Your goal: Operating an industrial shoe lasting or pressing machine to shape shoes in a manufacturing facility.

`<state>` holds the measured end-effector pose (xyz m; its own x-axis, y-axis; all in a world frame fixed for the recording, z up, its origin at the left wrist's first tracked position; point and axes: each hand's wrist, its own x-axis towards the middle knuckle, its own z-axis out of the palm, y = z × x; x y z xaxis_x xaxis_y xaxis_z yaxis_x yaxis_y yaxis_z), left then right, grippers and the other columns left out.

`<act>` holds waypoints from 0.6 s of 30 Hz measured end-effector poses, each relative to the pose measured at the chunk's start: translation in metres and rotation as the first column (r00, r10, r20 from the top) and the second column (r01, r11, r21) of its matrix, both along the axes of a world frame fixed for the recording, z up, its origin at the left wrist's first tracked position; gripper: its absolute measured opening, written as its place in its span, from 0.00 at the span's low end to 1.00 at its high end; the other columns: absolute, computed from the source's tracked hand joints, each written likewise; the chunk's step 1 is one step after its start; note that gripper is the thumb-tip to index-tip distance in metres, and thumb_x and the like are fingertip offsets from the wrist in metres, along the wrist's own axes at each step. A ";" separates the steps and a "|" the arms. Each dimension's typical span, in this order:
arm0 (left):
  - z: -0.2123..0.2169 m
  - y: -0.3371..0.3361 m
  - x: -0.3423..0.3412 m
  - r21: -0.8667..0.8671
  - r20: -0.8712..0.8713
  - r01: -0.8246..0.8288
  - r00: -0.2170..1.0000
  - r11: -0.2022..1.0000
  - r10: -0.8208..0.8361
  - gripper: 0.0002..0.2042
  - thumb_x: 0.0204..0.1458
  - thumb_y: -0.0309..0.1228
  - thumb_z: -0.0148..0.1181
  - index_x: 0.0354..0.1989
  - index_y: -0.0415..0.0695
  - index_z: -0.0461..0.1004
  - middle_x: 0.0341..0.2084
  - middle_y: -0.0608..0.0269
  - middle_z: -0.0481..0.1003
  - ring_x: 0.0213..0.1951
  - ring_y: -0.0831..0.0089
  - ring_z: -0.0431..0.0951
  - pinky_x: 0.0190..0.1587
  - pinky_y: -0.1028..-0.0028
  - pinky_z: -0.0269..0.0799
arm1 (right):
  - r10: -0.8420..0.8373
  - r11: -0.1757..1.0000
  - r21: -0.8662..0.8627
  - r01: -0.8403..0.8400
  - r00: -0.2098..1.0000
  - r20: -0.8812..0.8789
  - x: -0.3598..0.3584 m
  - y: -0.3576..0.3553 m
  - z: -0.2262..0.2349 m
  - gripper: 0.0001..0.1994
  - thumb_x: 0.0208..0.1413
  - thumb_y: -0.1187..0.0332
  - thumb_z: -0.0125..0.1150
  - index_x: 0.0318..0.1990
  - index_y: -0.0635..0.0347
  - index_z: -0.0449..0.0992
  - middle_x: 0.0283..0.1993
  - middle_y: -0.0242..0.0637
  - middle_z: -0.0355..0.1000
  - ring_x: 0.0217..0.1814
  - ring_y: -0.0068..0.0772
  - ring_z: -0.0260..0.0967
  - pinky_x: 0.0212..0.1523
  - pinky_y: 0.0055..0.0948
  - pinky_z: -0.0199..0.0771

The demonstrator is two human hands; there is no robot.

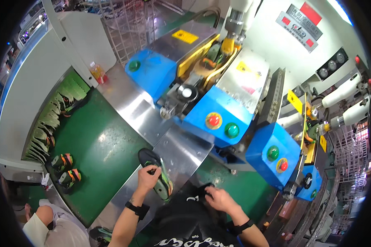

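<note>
While my left hand (148, 175) curls its fingers round the black shoe with green and orange trim (157, 175), the shoe lies sole-up and slanted across the sloped, shiny steel chute (181, 150), heel end up toward the machines, toe end down toward me. The grip is closed over the shoe's near edge, thumb and fingers wrapped on it. My right hand (218, 198) sits low against my black printed shirt (189, 222), fingers bent and pressed into the fabric; whether it pinches anything there I cannot tell. Both wrists wear black bands.

To my left, the flat green conveyor belt (99, 152) carries two more black shoes with orange and green straps (66, 168), side by side near its lower end, well apart from my hands. Behind them, a curtain of pale green hanging strips (53, 119) covers the mouth of the white tunnel housing (29, 94), and shoe tips poke out between the strips. A small clear bottle of amber liquid (98, 72) stands on the steel ledge above the belt.

Ahead, the glossy blue box-shaped press heads (218, 117) carry round red and green push-buttons; a matching blue unit (276, 154) stands to the right. Another person's bare knee (43, 216) shows at the lower left.
</note>
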<state>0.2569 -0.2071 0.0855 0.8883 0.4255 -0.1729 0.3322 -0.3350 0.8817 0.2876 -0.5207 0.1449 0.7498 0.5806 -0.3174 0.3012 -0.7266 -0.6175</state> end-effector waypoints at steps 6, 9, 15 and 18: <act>-0.010 0.003 0.001 0.038 0.014 -0.056 0.998 0.998 0.056 0.10 0.46 0.32 0.64 0.26 0.36 0.79 0.19 0.60 0.78 0.24 0.77 0.77 0.32 0.75 0.71 | -0.088 0.992 0.077 0.103 0.981 -0.174 -0.007 -0.068 -0.046 0.17 0.56 0.63 0.55 0.48 0.65 0.72 0.41 0.53 0.75 0.43 0.53 0.74 0.45 0.43 0.74; -0.006 -0.009 0.000 0.005 -0.067 -0.126 0.990 0.992 0.126 0.09 0.45 0.31 0.64 0.27 0.36 0.79 0.21 0.59 0.79 0.27 0.78 0.77 0.33 0.76 0.71 | 0.012 1.000 -0.020 -0.017 0.974 -0.226 -0.008 -0.133 -0.094 0.17 0.58 0.57 0.52 0.46 0.61 0.71 0.40 0.53 0.73 0.42 0.56 0.72 0.43 0.45 0.73; 0.073 -0.028 0.038 0.353 0.254 -0.253 0.953 0.901 0.168 0.15 0.45 0.28 0.63 0.42 0.38 0.74 0.38 0.53 0.75 0.41 0.59 0.77 0.47 0.66 0.71 | -0.146 0.946 -0.323 -0.006 0.885 -0.443 -0.056 -0.233 -0.130 0.22 0.58 0.60 0.51 0.56 0.63 0.68 0.54 0.52 0.71 0.53 0.52 0.69 0.50 0.45 0.71; 0.114 -0.020 0.125 0.311 0.475 -0.281 0.873 0.908 0.107 0.27 0.45 0.26 0.63 0.55 0.36 0.64 0.43 0.51 0.74 0.50 0.60 0.74 0.54 0.66 0.68 | -0.207 0.906 -0.422 -0.032 0.836 -0.508 -0.057 -0.239 -0.116 0.20 0.58 0.62 0.52 0.55 0.64 0.69 0.46 0.52 0.75 0.48 0.52 0.73 0.51 0.44 0.71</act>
